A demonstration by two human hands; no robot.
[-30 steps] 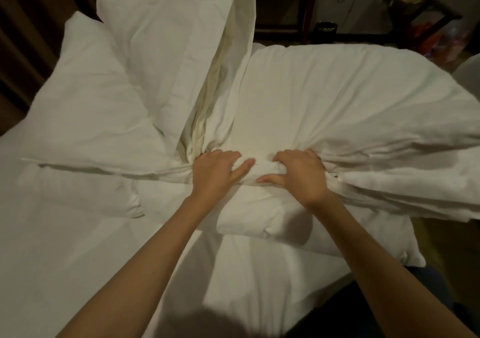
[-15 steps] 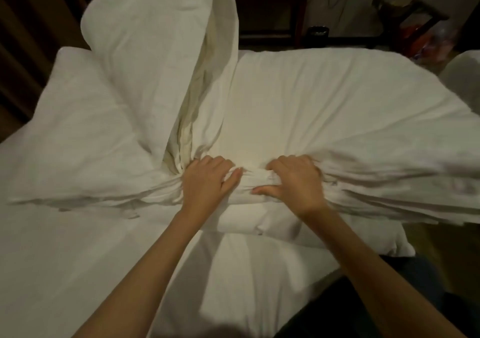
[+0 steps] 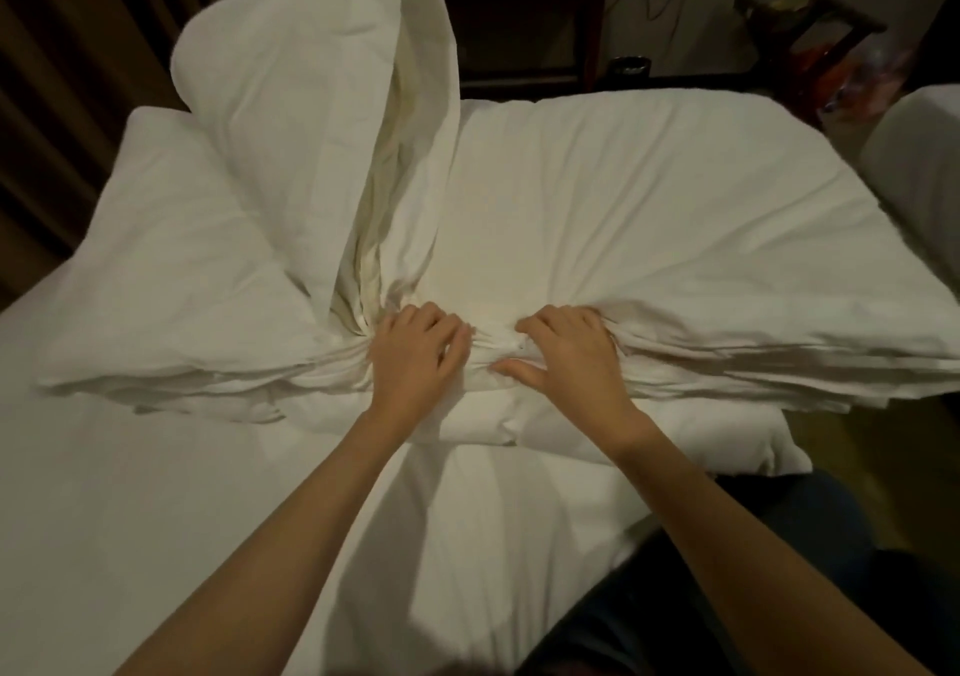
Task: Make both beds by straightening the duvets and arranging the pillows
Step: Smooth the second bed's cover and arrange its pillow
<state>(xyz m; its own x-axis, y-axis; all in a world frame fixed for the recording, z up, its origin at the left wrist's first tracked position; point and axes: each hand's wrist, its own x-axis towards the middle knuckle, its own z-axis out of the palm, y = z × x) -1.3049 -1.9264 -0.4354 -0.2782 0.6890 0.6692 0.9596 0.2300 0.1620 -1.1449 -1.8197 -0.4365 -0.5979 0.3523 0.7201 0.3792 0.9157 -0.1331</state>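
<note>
A white duvet [image 3: 649, 218] lies bunched across the head of the bed, and its near edge is gathered into tight folds in the middle. My left hand [image 3: 415, 358] grips the gathered cloth on the left. My right hand [image 3: 566, 355] grips it just to the right, thumb stretched out toward the left hand. One fold of the duvet [image 3: 317, 103] stands up tall at the back left. A white pillow [image 3: 171, 270] lies at the left under the duvet. Another pillow [image 3: 727, 446] shows beneath the duvet at the right.
The bare white sheet [image 3: 156, 519] covers the mattress in front of me. A dark nightstand [image 3: 524, 20] stands behind the bed. The corner of a second bed [image 3: 919, 176] shows at the right edge. A chair with red bags [image 3: 831, 51] is at the back right.
The view has shifted a little, so the bedding sits lower and further right in frame. Both hands keep their grip on the gathered duvet edge.
</note>
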